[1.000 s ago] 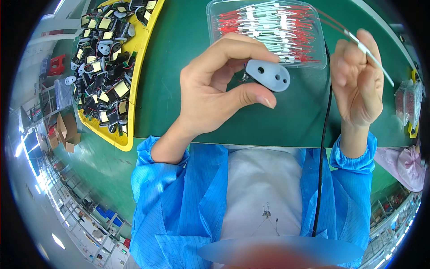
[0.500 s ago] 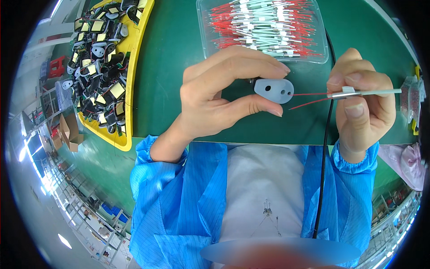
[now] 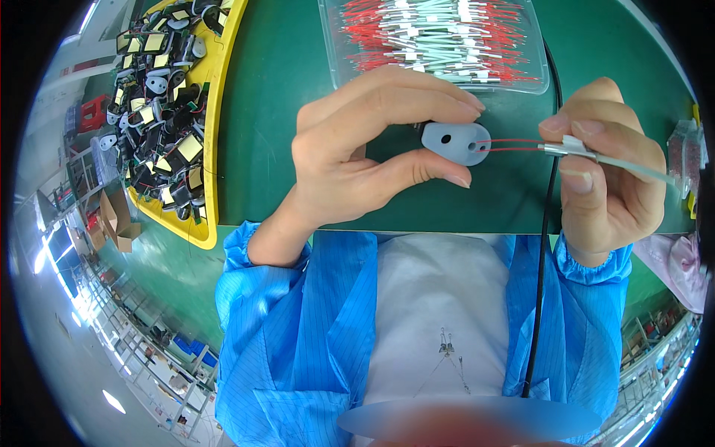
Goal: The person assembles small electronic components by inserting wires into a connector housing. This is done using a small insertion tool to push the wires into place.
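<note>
Between the thumb and fingers of my left hand [image 3: 372,141] is a small grey plastic housing [image 3: 456,143], oval-ended, with a larger dark hole and two smaller ones. My right hand [image 3: 607,167] pinches a thin probe [image 3: 570,148] with a metal sleeve, a white tab and a pale green tail. Two red wires run from the probe's sleeve to the small holes at the housing's right end. Their tips meet the holes; how deep they sit I cannot tell.
A clear plastic box [image 3: 333,56] at the back holds many similar red-wired probes. At left, a yellow tray [image 3: 216,149] is heaped with black and grey assemblies. A black cable [image 3: 547,195] crosses the green table [image 3: 275,67]. Another clear container [image 3: 681,153] stands far right.
Both red wire tips now meet the housing's holes; earlier the lower wire splayed downward, free of it. The wires now run nearly parallel. My right hand has shifted slightly to the right.
</note>
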Tool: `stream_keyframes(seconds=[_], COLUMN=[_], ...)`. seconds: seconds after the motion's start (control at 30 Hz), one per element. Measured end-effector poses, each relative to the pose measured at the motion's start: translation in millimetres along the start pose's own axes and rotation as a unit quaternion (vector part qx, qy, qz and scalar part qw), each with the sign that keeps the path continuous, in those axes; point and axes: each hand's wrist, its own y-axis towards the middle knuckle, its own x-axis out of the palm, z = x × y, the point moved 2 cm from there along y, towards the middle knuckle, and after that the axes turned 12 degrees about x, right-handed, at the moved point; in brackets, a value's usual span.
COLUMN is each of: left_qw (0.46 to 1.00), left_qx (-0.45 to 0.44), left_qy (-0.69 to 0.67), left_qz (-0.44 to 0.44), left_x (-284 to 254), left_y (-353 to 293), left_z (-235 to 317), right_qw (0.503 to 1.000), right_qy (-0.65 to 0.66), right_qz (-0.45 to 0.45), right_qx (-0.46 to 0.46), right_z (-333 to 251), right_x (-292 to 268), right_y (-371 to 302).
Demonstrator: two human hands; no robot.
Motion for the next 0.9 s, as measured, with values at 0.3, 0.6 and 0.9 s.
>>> stream_keyframes(seconds=[0.3, 0.6, 0.9], left_qw=[1.000, 0.999, 0.999], left_qx=[0.021, 0.029, 0.025], left_qy=[0.014, 0.027, 0.025], left_qz=[0.000, -0.008, -0.007], left_x=[-1, -4, -3], left_y=[-1, -3, -3], left_z=[-3, -3, -2], right_qw=[0.998, 0.993, 0.993], right_qy=[-0.053, -0.100, -0.100], right_qz=[-0.032, -0.029, -0.033], right_qx=[-0.031, -0.048, -0.053], right_z=[-7, -13, -11], right_x=[-4, 6, 5], right_y=[0, -4, -6])
